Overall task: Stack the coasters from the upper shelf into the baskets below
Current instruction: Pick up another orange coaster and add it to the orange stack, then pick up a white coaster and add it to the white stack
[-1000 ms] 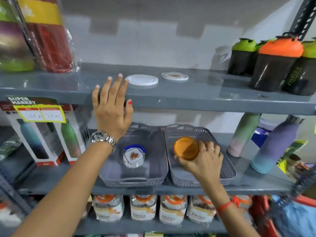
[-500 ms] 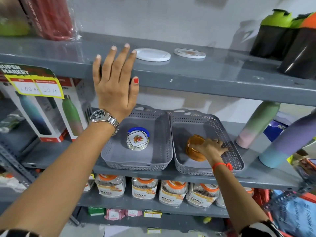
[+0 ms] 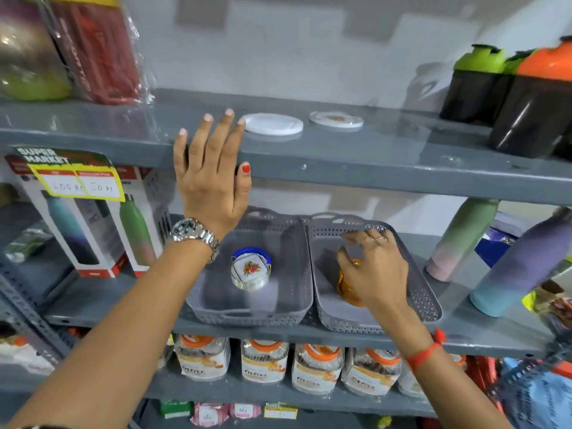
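Two round coasters lie on the upper shelf [image 3: 371, 156]: a plain white coaster [image 3: 274, 123] and a white coaster with an orange print [image 3: 335, 119] to its right. My left hand [image 3: 212, 178] is raised flat against the shelf edge, fingers spread, fingertips just left of the plain coaster. Below stand two grey baskets. The left basket [image 3: 250, 314] holds a small stack of flower-printed coasters [image 3: 250, 270] with a blue rim behind. In the right basket [image 3: 424, 292] lies an orange stack of coasters [image 3: 348, 287], with my right hand [image 3: 371, 274] over it, fingers loose.
Dark shaker bottles [image 3: 526, 100] with green and orange lids stand at the upper shelf's right. Wrapped bottles [image 3: 93, 48] fill its left. Pastel flasks [image 3: 520, 267] lean right of the baskets, boxed bottles [image 3: 86, 230] to their left. Jars [image 3: 263, 360] line the shelf below.
My right hand lowered the orange coaster into the right basket and now lifts off it with loosened fingers. My left hand stayed at the upper shelf edge.
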Demonstrator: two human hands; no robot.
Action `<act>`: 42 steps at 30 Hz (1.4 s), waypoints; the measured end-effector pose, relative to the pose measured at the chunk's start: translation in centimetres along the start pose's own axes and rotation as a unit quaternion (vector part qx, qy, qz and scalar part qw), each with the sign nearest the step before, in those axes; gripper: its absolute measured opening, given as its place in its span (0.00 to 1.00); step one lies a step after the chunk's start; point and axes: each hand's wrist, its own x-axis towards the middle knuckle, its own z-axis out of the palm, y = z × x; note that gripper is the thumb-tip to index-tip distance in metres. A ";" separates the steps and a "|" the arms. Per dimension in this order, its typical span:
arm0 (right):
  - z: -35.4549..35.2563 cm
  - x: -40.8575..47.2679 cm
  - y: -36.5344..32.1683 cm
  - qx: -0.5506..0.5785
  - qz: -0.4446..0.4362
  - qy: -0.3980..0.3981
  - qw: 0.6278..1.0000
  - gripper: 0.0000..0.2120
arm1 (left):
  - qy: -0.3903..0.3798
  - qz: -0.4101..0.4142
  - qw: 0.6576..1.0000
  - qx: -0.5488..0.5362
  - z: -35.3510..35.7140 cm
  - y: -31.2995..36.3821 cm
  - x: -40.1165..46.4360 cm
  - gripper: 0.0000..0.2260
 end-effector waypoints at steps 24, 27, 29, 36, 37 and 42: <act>-7.0 18.8 -14.1 0.068 -0.022 -0.289 0.955 0.29 | -0.079 -0.036 0.994 -0.066 -1.6 0.6 0.6 0.20; -6.9 18.4 -13.6 0.062 -0.024 -0.206 0.976 0.30 | -0.076 -0.034 0.994 -0.065 -1.5 0.5 0.5 0.20; -7.1 17.5 -13.0 0.066 -0.022 -0.122 0.990 0.32 | -0.076 -0.036 0.994 -0.064 -1.5 0.5 0.5 0.20; -10.2 11.1 -12.3 0.107 -0.053 0.165 0.979 0.47 | -0.070 -0.046 0.994 -0.069 -1.4 0.7 0.6 0.20; -10.3 10.3 -12.2 0.107 -0.062 0.201 0.972 0.47 | -0.066 -0.047 0.994 -0.070 -1.4 0.7 0.5 0.20; -11.1 6.6 -11.8 0.134 -0.122 0.338 0.924 0.45 | -0.066 -0.046 0.994 -0.070 -1.4 0.7 0.5 0.21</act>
